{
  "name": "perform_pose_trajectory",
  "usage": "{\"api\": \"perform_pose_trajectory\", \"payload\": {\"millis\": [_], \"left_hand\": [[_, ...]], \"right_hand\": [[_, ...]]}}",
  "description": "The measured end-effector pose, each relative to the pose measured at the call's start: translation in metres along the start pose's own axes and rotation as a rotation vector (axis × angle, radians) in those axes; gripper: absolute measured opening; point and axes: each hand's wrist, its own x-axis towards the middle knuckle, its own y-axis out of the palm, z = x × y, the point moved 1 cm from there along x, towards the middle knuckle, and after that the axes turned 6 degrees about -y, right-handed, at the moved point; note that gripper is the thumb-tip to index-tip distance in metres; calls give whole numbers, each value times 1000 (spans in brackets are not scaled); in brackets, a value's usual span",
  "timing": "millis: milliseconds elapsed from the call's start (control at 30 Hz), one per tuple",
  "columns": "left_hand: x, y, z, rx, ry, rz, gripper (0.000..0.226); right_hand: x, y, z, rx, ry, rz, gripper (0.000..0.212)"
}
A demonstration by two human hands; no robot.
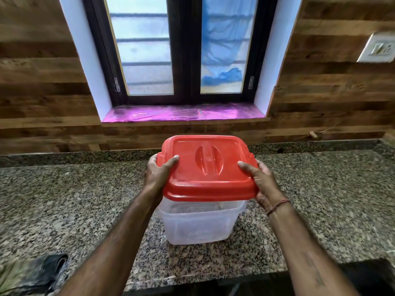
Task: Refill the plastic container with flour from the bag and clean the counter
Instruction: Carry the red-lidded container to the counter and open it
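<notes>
A clear plastic container [197, 226] stands on the speckled granite counter [74, 199], in the middle in front of me. Its red lid [205, 169] with a moulded handle sits on top, slightly raised at the front. My left hand [157, 176] grips the lid's left edge, thumb on top. My right hand [263, 184] grips the lid's right edge, thumb on top too. Through the wall the container looks nearly empty. No flour bag is in view.
A dark crumpled cloth [36, 272] lies at the counter's near left edge. A wooden wall with a window and a pink-covered sill [181, 114] runs behind the counter. A wall socket [378, 48] is at upper right.
</notes>
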Motion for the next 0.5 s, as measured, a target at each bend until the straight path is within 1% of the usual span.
{"api": "perform_pose_trajectory", "payload": {"millis": [67, 100, 167, 233, 300, 433, 500], "left_hand": [[1, 20, -2, 27, 7, 39, 59], [0, 32, -1, 51, 12, 57, 62], [-1, 59, 6, 96, 28, 75, 78], [-6, 88, 14, 184, 58, 74, 76], [-16, 120, 22, 311, 85, 92, 73], [-28, 191, 51, 660, 128, 180, 93], [-28, 207, 67, 815, 153, 162, 97]], "right_hand": [[6, -20, 7, 43, 5, -27, 79], [10, -33, 10, 71, -4, -55, 74], [19, -61, 18, 112, -20, -114, 65], [26, -93, 26, 140, -34, -158, 64], [35, -129, 31, 149, -47, -210, 70], [50, -208, 40, 148, -91, -366, 65], [55, -236, 35, 162, -112, -409, 66]]}}
